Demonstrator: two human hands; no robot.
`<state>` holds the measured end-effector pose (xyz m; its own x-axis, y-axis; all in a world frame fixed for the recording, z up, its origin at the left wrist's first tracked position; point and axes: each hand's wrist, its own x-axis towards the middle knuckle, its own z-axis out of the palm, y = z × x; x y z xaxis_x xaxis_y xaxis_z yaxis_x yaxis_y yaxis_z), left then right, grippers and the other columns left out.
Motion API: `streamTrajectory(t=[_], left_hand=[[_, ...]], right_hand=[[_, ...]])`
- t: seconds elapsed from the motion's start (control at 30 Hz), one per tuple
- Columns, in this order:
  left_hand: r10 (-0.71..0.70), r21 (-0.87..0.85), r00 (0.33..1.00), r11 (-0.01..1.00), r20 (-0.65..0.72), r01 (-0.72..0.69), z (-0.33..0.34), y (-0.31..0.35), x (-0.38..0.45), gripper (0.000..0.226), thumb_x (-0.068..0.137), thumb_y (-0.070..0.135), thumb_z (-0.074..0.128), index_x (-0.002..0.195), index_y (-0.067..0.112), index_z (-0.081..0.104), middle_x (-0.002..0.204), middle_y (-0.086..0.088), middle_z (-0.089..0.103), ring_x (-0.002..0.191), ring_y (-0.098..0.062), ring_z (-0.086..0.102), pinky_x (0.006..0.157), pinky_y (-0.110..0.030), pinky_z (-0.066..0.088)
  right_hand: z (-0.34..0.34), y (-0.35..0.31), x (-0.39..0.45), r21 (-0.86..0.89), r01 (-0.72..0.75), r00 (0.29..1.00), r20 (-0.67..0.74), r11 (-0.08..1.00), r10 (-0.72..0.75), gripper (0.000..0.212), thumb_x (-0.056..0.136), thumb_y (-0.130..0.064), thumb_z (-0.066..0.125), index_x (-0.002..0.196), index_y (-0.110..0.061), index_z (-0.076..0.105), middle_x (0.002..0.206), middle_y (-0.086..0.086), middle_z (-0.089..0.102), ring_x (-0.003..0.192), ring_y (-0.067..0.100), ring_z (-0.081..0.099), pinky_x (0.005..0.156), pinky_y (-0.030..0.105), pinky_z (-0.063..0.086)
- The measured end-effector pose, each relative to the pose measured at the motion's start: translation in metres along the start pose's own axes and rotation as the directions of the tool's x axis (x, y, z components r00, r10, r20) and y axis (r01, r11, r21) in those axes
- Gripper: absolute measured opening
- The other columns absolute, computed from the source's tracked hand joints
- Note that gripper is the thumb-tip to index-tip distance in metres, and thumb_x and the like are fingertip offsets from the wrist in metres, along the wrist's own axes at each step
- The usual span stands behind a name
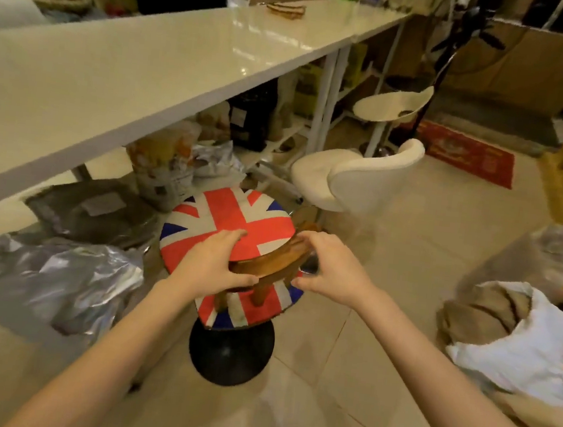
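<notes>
Gripping a curved wooden backrest (275,261) from both ends, the two hands meet over a bar stool (235,219) whose round seat is printed with a red, white and blue flag. The backrest runs along the seat's rim from about 6 to 3 o'clock, standing on two short wooden posts. The left hand (210,261) holds its near end: the fingers lie together over the top and reach onto the seat cover, and the thumb is tucked under the wood. The right hand (326,266) holds the far end at the seat's 3 o'clock, fingers curled over the top edge and thumb below. The stool stands on a tiled floor with its black round base (231,349) at the seat's 6 o'clock. A long white counter (150,63) stretches from the stool's 9 o'clock up toward 1 o'clock, with bags and boxes packed beneath it. Crumpled silver bags (54,274) lie on the floor at 8 o'clock. A white chair (355,179) stands near the stool at 2 o'clock, with a second white seat (394,103) beyond it in the same direction and a red mat (468,155) further out. A white bag (518,346) holding brown cloth sits well apart at 4 o'clock.
</notes>
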<state>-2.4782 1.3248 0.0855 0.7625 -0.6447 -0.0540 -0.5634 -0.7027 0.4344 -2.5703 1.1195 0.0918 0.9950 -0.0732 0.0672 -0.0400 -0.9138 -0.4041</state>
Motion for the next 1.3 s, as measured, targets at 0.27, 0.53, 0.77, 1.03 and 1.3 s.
streamTrajectory(t=[0.27,0.53,0.77,1.03,1.3], left_hand=[[-0.011,0.264,0.995,0.964,0.102,-0.017,0.03,-0.008,0.028,0.091,0.061,0.09,0.02,0.115,0.027,0.054,0.113,0.005,0.062,0.102,-0.014,0.056,0.09,-0.032,0.038],[0.019,0.287,0.999,0.958,0.035,-0.028,0.046,-0.025,0.034,0.083,0.061,0.094,0.022,0.086,0.027,0.062,0.075,0.011,0.065,0.062,-0.007,0.057,0.064,-0.028,0.049],[0.004,0.305,0.999,0.952,-0.036,0.008,0.04,-0.018,0.032,0.076,0.06,0.092,0.021,0.058,0.02,0.047,0.049,0.01,0.045,0.042,-0.008,0.041,0.045,-0.02,0.028],[-0.042,0.321,0.993,0.944,-0.115,0.077,0.039,-0.024,0.05,0.072,0.063,0.09,0.023,0.05,0.021,0.038,0.04,0.014,0.025,0.035,-0.009,0.03,0.042,-0.022,0.023],[-0.079,0.329,0.986,0.936,-0.146,0.124,0.022,-0.06,0.08,0.081,0.061,0.091,0.022,0.056,0.017,0.053,0.045,0.008,0.041,0.038,-0.009,0.037,0.046,-0.026,0.036]], right_hand=[[0.027,0.025,0.067,-0.227,0.418,0.884,0.325,0.88,-0.336,0.076,0.063,-0.055,0.07,0.125,-0.018,0.05,0.124,0.0,0.055,0.118,0.02,0.045,0.107,0.037,0.026],[0.044,0.021,0.099,-0.211,0.652,0.728,0.442,0.729,-0.523,0.061,0.067,-0.075,0.056,0.084,-0.016,0.055,0.07,0.0,0.064,0.058,0.018,0.055,0.057,0.027,0.043],[0.053,0.031,0.106,-0.22,0.712,0.694,0.369,0.667,-0.619,0.067,0.072,-0.075,0.042,0.086,-0.011,0.056,0.073,0.005,0.066,0.062,0.025,0.061,0.057,0.028,0.044],[0.061,0.038,0.131,-0.22,0.724,0.689,0.195,0.653,-0.698,0.063,0.062,-0.076,0.037,0.058,-0.016,0.053,0.045,-0.003,0.057,0.035,0.016,0.053,0.042,0.021,0.042],[0.074,0.025,0.185,-0.229,0.742,0.668,0.168,0.63,-0.725,0.063,0.06,-0.078,0.045,0.058,-0.016,0.054,0.046,-0.002,0.059,0.037,0.017,0.055,0.043,0.022,0.045]])
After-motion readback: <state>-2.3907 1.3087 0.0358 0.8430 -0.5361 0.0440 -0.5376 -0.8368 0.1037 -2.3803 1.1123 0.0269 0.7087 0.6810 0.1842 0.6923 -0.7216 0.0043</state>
